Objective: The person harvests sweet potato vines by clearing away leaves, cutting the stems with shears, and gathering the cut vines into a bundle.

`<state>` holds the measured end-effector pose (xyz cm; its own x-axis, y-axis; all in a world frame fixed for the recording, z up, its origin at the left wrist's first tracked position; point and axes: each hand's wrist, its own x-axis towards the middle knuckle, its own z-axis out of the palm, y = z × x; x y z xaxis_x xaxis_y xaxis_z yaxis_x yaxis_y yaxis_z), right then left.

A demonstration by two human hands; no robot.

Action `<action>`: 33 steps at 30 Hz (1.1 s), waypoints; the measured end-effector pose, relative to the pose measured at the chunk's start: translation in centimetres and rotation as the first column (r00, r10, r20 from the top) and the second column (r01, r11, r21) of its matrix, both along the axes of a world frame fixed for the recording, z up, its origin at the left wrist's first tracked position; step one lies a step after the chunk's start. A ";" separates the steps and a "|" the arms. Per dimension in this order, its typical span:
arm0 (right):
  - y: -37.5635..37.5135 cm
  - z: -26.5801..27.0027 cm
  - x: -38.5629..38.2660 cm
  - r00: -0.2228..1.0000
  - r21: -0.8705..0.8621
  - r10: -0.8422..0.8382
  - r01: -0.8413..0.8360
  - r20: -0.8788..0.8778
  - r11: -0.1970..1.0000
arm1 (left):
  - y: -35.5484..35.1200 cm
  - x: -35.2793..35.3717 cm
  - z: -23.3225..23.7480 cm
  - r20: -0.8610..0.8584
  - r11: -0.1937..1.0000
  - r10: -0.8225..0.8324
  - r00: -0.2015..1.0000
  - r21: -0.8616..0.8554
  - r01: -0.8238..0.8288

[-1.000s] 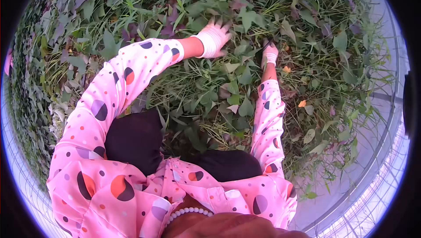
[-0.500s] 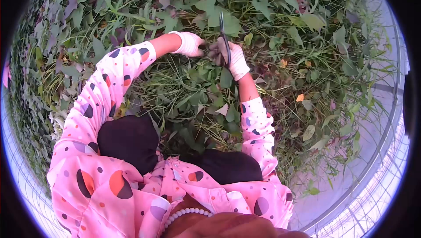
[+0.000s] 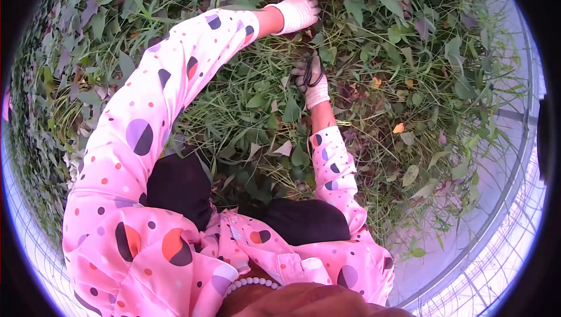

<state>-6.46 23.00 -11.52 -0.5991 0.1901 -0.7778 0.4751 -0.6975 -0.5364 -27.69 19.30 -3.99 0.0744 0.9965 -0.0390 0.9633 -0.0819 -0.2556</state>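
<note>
My left hand, in a pale glove with a ribbed cuff, reaches into the leaves at the top centre. Its fingertips are bent down among the stems, and whatever they hold is hidden. Below and slightly right of it, my right hand is closed around dark-handled scissors, over the grass and vines. The scissor blades are hard to make out against the plants. Green leafy vines lie around both hands.
My dark-covered knees are at the lower middle. Orange-yellow leaves lie to the right of my right arm. A grey border curves along the right side, with a pale mesh beyond.
My left hand has moved up and right, away from my right hand. My right hand has shifted slightly down, and the scissors have turned so their blades no longer stand out upright.
</note>
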 end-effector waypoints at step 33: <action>1.6 -1.7 -2.1 0.905 -0.516 -0.054 -0.191 -0.422 0.835 | -1.4 -2.0 -1.2 -0.147 0.956 0.279 0.949 -0.047 -0.289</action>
<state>-8.60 24.64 -13.18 -0.8743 -0.2348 -0.4248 0.3592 -0.9017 -0.2407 -29.71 17.92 -5.16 -0.2220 0.9703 -0.0959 0.9051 0.1685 -0.3905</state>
